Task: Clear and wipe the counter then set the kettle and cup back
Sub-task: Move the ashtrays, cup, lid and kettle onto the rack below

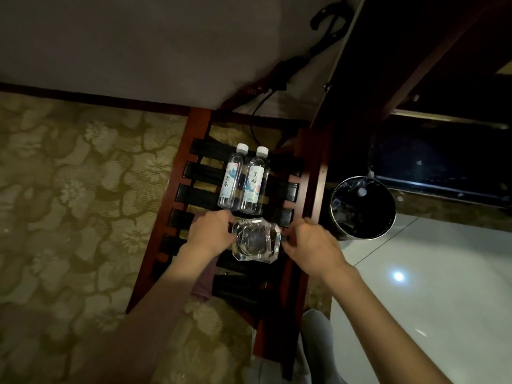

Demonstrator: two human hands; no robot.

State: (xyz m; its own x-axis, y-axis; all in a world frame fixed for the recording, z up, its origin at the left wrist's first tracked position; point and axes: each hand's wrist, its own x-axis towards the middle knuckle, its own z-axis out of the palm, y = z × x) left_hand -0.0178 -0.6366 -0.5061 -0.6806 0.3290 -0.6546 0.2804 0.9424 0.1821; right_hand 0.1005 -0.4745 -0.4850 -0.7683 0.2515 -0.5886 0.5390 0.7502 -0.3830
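1. A clear, heavy glass ashtray [256, 242] with cut corners sat on a wooden rack [313, 173] made of red-brown side rails and dark straps; this ashtray served as the landmark for everything below.
2. The left hand [212, 231] lay against the ashtray's left side, fingers curled toward its rim and seeming to grip it, though the fingertips were hard to make out in the dim light.
3. The right hand [311, 242] was at the ashtray's right side, fingers bent inward near its edge; whether they touched the glass could not be told.
4. Just beyond the ashtray, two small water bottles [243, 181] with white caps and printed labels lay side by side on the rack, touching each other, caps pointing away from the person.
5. A dull purple cloth [205, 281] lay under the left forearm, to the near left of the ashtray.
6. To the right of the ashtray, off the rack, stood a round black bin [363, 207] lined with a dark bag, on pale glossy floor tiles [432, 286].
7. To the left of the ashtray, a floral patterned carpet [69, 176] in tan and olive covered the floor.
8. Beyond the ashtray and bottles, a dark cable [257, 115] ran down a pale wall [138, 45].
9. No kettle or cup appeared in view.
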